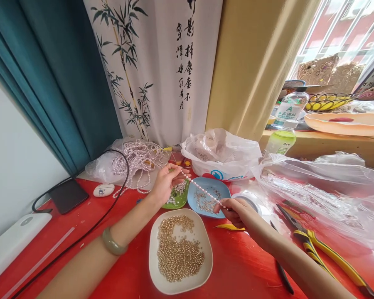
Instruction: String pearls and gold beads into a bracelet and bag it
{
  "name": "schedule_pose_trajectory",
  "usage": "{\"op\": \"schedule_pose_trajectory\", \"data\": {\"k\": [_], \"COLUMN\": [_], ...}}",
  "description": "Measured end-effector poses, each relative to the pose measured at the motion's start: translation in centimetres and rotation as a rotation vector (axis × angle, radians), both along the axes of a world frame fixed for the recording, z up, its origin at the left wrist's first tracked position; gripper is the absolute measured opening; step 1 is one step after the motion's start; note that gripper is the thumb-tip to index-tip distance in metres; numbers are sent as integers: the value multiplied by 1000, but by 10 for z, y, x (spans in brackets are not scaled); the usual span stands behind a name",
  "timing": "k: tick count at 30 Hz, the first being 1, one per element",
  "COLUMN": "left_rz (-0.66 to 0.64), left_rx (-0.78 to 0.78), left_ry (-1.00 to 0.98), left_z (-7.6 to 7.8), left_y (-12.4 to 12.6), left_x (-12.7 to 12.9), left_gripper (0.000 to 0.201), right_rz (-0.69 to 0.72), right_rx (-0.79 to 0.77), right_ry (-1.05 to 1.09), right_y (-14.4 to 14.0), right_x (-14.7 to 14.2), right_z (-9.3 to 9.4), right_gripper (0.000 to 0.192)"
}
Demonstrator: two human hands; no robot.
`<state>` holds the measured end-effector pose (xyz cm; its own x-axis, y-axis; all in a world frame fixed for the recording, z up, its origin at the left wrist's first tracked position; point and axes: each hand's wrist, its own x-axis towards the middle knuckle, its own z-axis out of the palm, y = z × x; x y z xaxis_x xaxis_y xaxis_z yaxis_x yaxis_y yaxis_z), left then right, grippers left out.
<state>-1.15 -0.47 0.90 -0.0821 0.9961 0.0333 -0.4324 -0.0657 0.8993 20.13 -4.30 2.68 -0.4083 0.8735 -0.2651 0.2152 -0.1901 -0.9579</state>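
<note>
My left hand (166,182) pinches the upper end of a short bead strand (202,192), and my right hand (235,211) pinches its lower end. The strand is stretched taut between them above a blue dish (221,189) with small gold findings. A green dish (178,200) with pearls lies under my left hand. In front of both stands a white dish (205,265) heaped with gold beads. A pile of pearl strands (137,160) lies behind my left hand.
Yellow-handled pliers (327,253) and clear plastic bags (324,191) lie at the right. A white plastic bag (221,155) sits behind the dishes. A black cable (90,228), a phone (67,195) and a white power bank (9,245) occupy the left of the red table.
</note>
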Motion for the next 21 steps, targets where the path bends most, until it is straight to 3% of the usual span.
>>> {"op": "schedule_pose_trajectory", "data": {"k": [13, 21], "left_rz": [-49, -54], "left_rx": [-32, -39], "left_ry": [26, 33], "left_z": [-5, -8], "left_y": [-1, 1], "left_x": [5, 4], "left_gripper": [9, 8], "right_rz": [-15, -73], "right_rx": [83, 158], "right_ry": [4, -54], "right_y": [5, 3], "right_x": [2, 1], "right_z": [-7, -3], "right_gripper": [17, 23]}}
